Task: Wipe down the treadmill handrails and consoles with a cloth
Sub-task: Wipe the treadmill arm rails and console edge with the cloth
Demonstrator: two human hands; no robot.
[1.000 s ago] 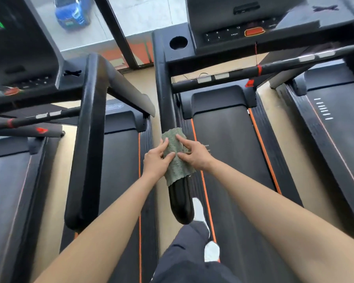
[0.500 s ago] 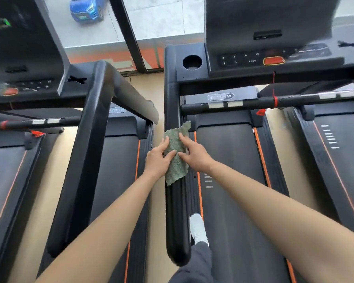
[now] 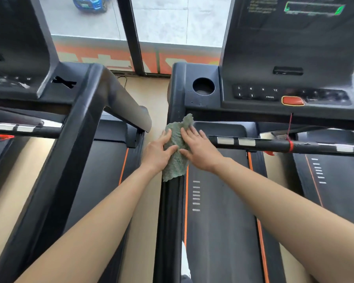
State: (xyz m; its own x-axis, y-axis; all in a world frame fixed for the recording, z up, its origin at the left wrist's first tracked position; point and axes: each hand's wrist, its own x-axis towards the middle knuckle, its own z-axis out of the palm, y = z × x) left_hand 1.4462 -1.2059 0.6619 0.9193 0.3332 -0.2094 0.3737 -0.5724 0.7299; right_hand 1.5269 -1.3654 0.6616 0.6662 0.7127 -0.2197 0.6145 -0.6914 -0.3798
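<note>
A grey-green cloth (image 3: 177,160) is draped over the black left handrail (image 3: 170,211) of the treadmill in front of me. My left hand (image 3: 158,151) grips the cloth from the left side and my right hand (image 3: 198,151) presses on it from the right, fingers spread. The cloth's upper tip reaches the foot of the console (image 3: 274,94), which has a dark screen, number keys and a red stop button (image 3: 292,101). A black crossbar (image 3: 274,145) with silver pads runs off to the right from under my right hand.
A second treadmill stands to the left with its own thick black handrail (image 3: 70,160) and console (image 3: 18,58). A cup hole (image 3: 203,86) sits in the console's left corner. A red safety cord (image 3: 289,131) hangs to the crossbar. Windows and a blue car (image 3: 90,3) lie beyond.
Both hands have slid the cloth up the handrail from near its rear end toward the console. The view has moved forward, bringing the console closer.
</note>
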